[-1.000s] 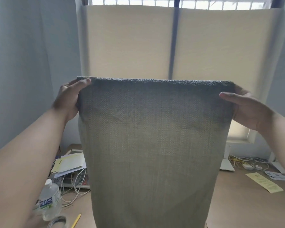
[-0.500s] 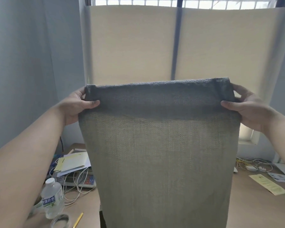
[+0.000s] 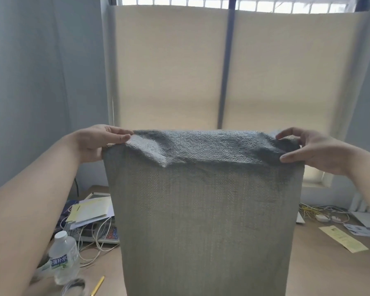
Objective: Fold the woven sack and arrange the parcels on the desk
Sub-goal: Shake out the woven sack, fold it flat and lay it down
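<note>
Though rumpled, woven sack (image 3: pixel 203 221) between hands (image 3: pixel 94 144) (image 3: pixel 320 152)

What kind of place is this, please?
Probably a home office or small workroom: a wooden desk by a shaded window, with loose papers, tangled cables and a water bottle.

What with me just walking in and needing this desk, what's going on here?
A person holds a grey woven sack up over the desk, the left hand pinching its top left corner, the right hand its top right. Its top edge sags rumpled; the rest hangs flat. A water bottle, papers and cables sit on the desk.
</note>
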Available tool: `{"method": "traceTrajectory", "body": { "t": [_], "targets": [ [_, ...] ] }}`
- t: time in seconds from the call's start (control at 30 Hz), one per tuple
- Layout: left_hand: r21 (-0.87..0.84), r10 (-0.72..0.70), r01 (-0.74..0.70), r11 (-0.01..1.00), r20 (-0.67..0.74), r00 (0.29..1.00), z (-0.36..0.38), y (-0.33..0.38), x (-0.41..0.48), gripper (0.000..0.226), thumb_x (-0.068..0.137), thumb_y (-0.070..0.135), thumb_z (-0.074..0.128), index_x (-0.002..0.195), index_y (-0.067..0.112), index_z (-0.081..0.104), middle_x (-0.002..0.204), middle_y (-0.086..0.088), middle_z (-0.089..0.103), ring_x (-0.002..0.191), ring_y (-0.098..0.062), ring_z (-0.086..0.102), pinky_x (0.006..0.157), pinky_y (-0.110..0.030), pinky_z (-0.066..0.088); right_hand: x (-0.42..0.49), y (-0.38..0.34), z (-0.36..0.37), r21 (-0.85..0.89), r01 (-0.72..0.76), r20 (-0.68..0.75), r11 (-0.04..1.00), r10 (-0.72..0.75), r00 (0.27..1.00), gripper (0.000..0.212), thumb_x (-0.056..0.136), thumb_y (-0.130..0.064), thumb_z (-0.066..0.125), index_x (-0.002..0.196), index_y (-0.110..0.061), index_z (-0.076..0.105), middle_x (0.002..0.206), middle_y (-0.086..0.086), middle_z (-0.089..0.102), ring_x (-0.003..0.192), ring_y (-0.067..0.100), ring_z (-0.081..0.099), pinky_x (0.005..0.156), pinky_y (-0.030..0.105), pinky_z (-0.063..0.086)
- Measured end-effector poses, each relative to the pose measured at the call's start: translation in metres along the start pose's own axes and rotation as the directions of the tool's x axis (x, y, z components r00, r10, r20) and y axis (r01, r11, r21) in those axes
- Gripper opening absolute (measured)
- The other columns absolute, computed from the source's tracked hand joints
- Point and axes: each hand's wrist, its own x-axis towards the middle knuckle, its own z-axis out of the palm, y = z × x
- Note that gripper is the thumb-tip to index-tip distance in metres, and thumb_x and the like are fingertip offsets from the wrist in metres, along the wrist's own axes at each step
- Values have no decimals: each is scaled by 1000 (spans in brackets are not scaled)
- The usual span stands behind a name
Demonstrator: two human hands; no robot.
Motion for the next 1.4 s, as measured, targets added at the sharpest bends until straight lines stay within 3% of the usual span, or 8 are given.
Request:
{"method": "traceTrajectory", "body": {
  "t": [0.13,0.23,0.37,0.6,0.8,0.93,1.07,1.4],
  "targets": [
    [13,14,-16,1000,162,987,-11,-1,-2,105,29,12,103,127,17,66,123,-6,72,109,-20,70,92,-34,57,-2,6,-6,45,-3,-67,999,6,998,84,33,-26,103,106,-19,62,103,25,62,82,31,67,61,27,62],
    [-10,73,-72,997,67,995,-9,-4,1,73,31,17,103,100,18,79,106,-4,74,92,-15,72,84,-31,60,-4,5,-4,87,21,-136,996,-9,991,56,53,-27,91,99,-17,59,105,24,61,74,23,68,59,24,61],
    [24,159,-157,987,-106,982,1,-7,3,19,61,25,86,78,18,81,88,-4,71,83,-13,66,82,-28,55,1,8,-4,107,115,-165,988,-96,982,78,28,-60,97,83,-19,63,74,3,66,61,8,63,54,17,55],
    [126,148,-134,983,-101,984,-3,-4,5,34,85,-13,65,107,11,74,92,-4,74,79,-7,72,73,-20,60,6,8,-10,18,108,-87,994,-106,991,48,79,17,65,123,-4,63,99,15,64,72,8,69,65,11,55],
    [248,361,-297,922,-279,890,5,-9,16,7,94,11,68,97,16,72,64,16,67,50,7,53,60,-19,38,11,8,-8,-69,268,-297,961,-276,914,12,89,1,68,100,-4,69,94,17,64,87,26,58,65,14,55],
    [211,466,-416,884,-366,805,5,-13,20,13,94,14,68,85,22,69,74,8,64,70,-3,56,81,-25,43,11,6,-11,23,344,-301,939,-322,898,72,52,-52,92,100,-3,69,92,12,65,85,18,61,73,16,53],
    [20,489,-520,854,-372,789,10,-10,16,15,93,23,69,79,26,66,67,14,58,64,-5,53,69,-27,42,14,7,-11,125,376,-315,918,-322,892,75,39,-71,89,91,-20,67,91,3,60,83,12,57,67,19,52],
    [303,658,-593,746,-469,589,32,4,22,19,98,27,59,81,32,52,74,11,51,62,1,45,56,-17,38,9,-4,0,56,434,-547,899,-337,767,18,95,-39,66,85,-24,68,73,-15,72,75,9,63,64,26,55]
  ]
}}
